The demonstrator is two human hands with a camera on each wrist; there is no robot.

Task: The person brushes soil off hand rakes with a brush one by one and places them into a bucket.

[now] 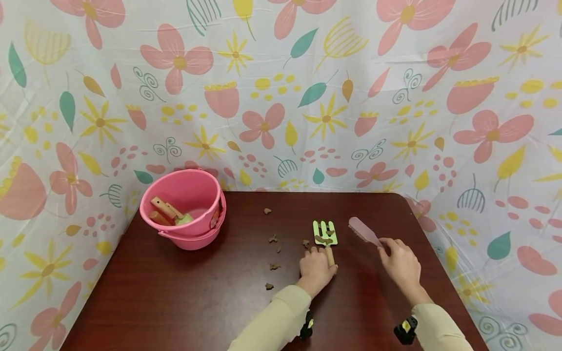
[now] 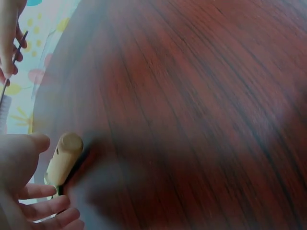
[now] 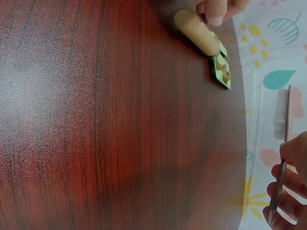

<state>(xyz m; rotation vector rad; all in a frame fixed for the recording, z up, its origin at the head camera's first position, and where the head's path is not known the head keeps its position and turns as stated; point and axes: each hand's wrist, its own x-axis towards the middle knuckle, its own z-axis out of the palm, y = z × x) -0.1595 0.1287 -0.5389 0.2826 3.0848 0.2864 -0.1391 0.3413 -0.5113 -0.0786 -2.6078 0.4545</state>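
My right hand (image 1: 401, 263) grips a pink brush (image 1: 364, 231) by its handle, held over the right side of the table with its pale bristles (image 3: 280, 115) facing left. A green toy garden fork (image 1: 325, 239) with a wooden handle (image 2: 65, 155) lies near the table's middle, small brown pieces (image 1: 324, 240) on its head. My left hand (image 1: 315, 270) is at the fork's handle; the left wrist view shows its thumb and fingers apart, fingertips beside the handle's lower part. Another brown piece (image 1: 306, 243) lies just beyond the left fingers.
Several brown pieces (image 1: 274, 266) are scattered in a line left of the fork. At the back left stands a pink bucket (image 1: 184, 239) with wooden-handled tools (image 1: 167, 208) inside. Behind the dark table (image 1: 175, 297) hangs a flowered curtain (image 1: 263, 73).
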